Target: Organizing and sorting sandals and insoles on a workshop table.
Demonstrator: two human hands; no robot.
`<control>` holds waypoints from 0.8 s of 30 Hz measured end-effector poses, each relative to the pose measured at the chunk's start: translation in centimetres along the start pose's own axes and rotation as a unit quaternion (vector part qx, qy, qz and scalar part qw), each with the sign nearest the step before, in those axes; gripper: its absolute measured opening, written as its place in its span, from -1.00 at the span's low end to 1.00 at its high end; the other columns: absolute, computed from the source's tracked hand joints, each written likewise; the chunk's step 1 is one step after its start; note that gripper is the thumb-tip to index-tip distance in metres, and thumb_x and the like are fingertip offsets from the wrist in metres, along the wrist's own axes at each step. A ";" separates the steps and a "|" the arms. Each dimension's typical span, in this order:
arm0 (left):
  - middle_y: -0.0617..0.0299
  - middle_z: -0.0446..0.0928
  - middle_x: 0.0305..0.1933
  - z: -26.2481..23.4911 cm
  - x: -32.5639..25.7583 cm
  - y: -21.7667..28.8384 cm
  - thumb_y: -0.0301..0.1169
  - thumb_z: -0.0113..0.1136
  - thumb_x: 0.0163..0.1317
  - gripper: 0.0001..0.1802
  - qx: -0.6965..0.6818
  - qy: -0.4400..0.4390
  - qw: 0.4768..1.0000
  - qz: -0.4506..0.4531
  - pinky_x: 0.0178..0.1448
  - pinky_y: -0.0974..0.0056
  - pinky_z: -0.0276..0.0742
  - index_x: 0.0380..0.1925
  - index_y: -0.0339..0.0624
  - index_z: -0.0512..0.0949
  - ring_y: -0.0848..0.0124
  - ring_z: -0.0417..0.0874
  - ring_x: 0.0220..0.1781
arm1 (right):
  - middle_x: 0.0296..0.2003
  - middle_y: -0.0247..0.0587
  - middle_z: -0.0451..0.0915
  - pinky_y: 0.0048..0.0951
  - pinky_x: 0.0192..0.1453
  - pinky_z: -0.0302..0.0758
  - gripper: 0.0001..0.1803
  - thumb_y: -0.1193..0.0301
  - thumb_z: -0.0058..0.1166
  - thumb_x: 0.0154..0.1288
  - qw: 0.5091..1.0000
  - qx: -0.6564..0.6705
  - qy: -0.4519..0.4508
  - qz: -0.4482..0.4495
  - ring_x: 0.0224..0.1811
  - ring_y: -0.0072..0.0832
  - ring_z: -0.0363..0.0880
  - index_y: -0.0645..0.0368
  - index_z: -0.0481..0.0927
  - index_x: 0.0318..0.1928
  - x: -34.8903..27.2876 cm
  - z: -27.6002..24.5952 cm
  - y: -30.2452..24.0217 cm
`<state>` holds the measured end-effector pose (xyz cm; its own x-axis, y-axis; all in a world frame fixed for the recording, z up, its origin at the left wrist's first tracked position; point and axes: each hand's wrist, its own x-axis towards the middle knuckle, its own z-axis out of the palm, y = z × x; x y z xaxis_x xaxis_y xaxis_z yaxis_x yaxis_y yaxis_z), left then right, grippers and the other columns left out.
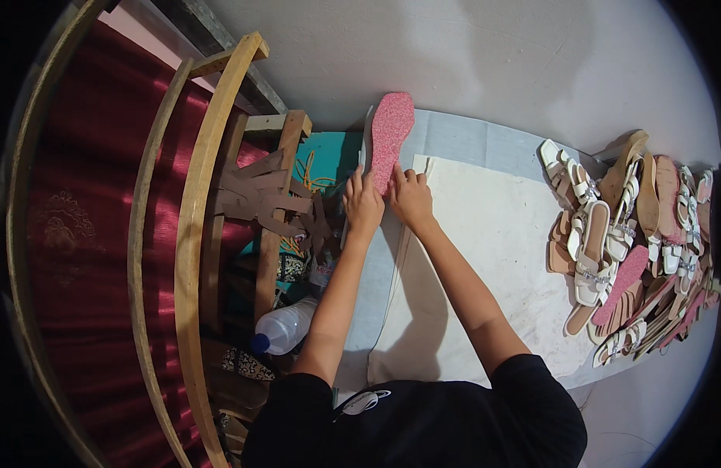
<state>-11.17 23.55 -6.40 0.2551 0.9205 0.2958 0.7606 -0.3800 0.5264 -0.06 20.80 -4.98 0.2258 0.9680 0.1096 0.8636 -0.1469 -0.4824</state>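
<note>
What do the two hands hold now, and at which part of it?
Both the left hand and the right hand grip the pink insole at its near, narrow end; the rest sticks out away from the person.

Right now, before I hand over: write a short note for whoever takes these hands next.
Left hand and right hand: both pressed on the lower end of the pink glitter insole, which lies at the far edge of the white work sheet.
Pile of sandals and soles: heaped to the right on the sheet, untouched by either hand.
Done: insole laid out flat.
Left: judging by the pile, many more pieces wait.
</note>
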 end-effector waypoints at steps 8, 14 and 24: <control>-0.07 -0.07 0.32 -2.0 -2.1 3.6 -0.27 -0.08 0.15 -0.46 0.017 0.084 0.996 -0.016 0.21 -0.15 -0.02 0.17 -0.07 0.19 -0.02 0.03 0.28 | 0.03 -0.02 0.30 -0.14 -0.11 0.37 -0.54 0.24 -0.10 0.17 0.997 0.034 0.072 -0.001 -0.04 -0.13 0.33 0.11 0.36 0.08 -3.2 -2.8 1.8; -0.08 -0.08 0.31 -2.7 -9.4 8.1 -0.25 -0.01 0.10 -0.40 0.016 0.029 0.998 0.057 0.19 -0.17 -0.04 0.17 -0.10 0.16 -0.01 0.02 0.28 | 0.04 -0.03 0.29 -0.16 0.05 0.24 -0.59 0.34 -0.03 0.14 0.986 0.048 0.151 -0.049 0.06 -0.13 0.25 0.11 0.40 0.04 -13.3 -7.2 4.3; -0.01 -0.04 0.28 0.2 -21.1 20.9 -0.27 0.01 0.08 -0.36 -0.068 -0.129 0.974 0.171 0.25 -0.09 -0.11 0.19 -0.14 0.12 0.04 0.00 0.28 | 0.05 0.04 0.28 -0.18 0.16 0.20 -0.58 0.42 -0.01 0.12 0.973 0.106 0.193 0.074 0.11 -0.07 0.22 0.14 0.39 0.04 -28.1 -13.3 12.4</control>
<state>-0.49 -3.83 -1.81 0.6344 0.7236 0.2720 0.5234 -0.6610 0.5377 10.32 -10.98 -2.46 0.5286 0.7845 0.3242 0.7055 -0.1937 -0.6817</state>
